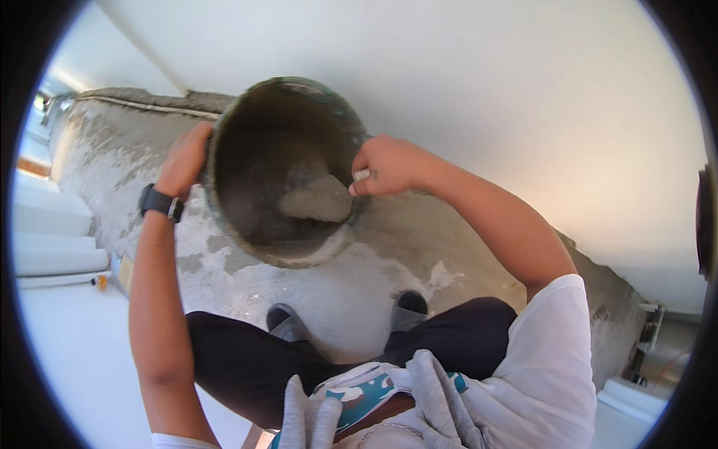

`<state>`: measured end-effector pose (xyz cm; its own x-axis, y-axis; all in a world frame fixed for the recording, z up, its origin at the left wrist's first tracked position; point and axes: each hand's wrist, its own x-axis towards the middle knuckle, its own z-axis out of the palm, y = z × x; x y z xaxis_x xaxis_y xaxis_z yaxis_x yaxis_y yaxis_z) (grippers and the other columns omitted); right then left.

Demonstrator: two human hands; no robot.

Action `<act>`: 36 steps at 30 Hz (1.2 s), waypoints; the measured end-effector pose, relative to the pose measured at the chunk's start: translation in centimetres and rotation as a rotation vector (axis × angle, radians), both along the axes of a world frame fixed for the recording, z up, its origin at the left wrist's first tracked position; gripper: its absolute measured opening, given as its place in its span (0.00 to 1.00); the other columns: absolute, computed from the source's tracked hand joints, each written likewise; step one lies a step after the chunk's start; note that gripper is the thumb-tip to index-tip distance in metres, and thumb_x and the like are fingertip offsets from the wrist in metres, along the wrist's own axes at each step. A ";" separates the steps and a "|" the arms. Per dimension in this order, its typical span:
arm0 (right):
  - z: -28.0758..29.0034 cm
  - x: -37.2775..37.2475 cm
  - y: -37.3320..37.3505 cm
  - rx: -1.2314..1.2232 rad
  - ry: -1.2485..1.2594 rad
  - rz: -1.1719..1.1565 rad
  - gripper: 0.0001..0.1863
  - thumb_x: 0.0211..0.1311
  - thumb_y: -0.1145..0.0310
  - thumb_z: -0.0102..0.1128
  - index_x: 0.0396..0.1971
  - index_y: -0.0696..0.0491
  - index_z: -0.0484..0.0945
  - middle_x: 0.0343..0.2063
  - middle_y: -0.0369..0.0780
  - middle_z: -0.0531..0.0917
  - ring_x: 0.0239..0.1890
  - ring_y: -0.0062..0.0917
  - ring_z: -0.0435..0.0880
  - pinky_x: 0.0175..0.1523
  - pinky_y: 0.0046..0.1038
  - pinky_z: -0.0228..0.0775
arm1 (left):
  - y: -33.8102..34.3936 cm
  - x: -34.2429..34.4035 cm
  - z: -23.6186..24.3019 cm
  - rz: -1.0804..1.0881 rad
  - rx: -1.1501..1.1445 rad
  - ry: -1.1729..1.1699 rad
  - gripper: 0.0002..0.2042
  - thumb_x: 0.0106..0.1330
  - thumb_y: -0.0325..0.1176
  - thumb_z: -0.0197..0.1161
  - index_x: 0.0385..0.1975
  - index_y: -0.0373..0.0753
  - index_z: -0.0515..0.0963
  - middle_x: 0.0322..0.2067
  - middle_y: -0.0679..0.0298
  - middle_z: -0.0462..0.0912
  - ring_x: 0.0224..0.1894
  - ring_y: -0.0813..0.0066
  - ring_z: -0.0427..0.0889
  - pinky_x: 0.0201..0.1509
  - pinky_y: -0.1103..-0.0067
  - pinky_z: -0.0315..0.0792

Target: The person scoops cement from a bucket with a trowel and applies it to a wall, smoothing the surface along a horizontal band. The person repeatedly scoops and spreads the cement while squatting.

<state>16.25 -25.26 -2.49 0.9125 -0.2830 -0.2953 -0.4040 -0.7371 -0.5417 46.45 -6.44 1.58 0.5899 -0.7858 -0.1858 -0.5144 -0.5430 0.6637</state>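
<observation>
A large round, mortar-stained bucket (265, 112) stands tilted or upright in front of me; which is hard to tell. My left hand (184, 157) grips its rim on the left side, beside my dark wristwatch (159, 202). At the right side of the bucket, my right hand (385, 166) is closed on a small pale handle (362, 174), apparently of a trowel. A lump of wet grey mix (310, 202) lies inside below that hand and seems to cover the tool's blade.
A white wall (449, 82) rises beyond the bucket, with a pipe (149, 107) along its foot. My sandalled feet (284, 322) are on the stained concrete floor (374, 269). At the left are white ledges (56, 254); at the far right, some fittings (643, 340).
</observation>
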 end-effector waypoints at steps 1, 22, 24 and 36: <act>0.5 -1.4 -0.8 0.038 0.010 -0.054 0.19 0.52 0.54 0.68 0.37 0.54 0.87 0.27 0.46 0.85 0.33 0.37 0.84 0.39 0.37 0.75 | 0.0 0.2 -0.3 0.013 -0.025 -0.002 0.17 0.73 0.43 0.42 0.35 0.39 0.75 0.30 0.60 0.80 0.26 0.72 0.75 0.23 0.75 0.66; -21.9 -29.3 -0.8 -0.674 -0.225 -0.843 0.20 0.51 0.67 0.70 0.46 0.51 0.80 0.42 0.43 0.82 0.47 0.40 0.78 0.50 0.40 0.67 | 1.8 5.1 -2.4 0.192 -0.225 0.677 0.19 0.77 0.45 0.45 0.42 0.39 0.79 0.40 0.68 0.83 0.42 0.78 0.78 0.51 0.77 0.70; -23.3 -29.4 -0.2 -0.689 -0.255 -0.880 0.21 0.50 0.69 0.70 0.46 0.51 0.79 0.41 0.42 0.81 0.47 0.40 0.78 0.50 0.40 0.66 | 1.8 5.3 -2.4 0.221 -0.227 0.661 0.19 0.77 0.45 0.44 0.42 0.39 0.79 0.41 0.68 0.83 0.42 0.78 0.78 0.51 0.77 0.70; -21.7 -30.6 0.7 -0.328 -0.016 -1.191 0.18 0.57 0.57 0.68 0.35 0.59 0.84 0.32 0.51 0.85 0.39 0.49 0.84 0.44 0.44 0.75 | 2.6 6.8 -3.0 0.249 -0.253 0.581 0.16 0.78 0.43 0.43 0.35 0.41 0.76 0.35 0.70 0.79 0.36 0.80 0.75 0.44 0.79 0.71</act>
<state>-14.30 -24.58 -24.17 0.0377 -0.9983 -0.0454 -0.9111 -0.0156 -0.4118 53.23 -3.89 -1.45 0.6192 -0.7002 -0.3554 0.0844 -0.3907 0.9167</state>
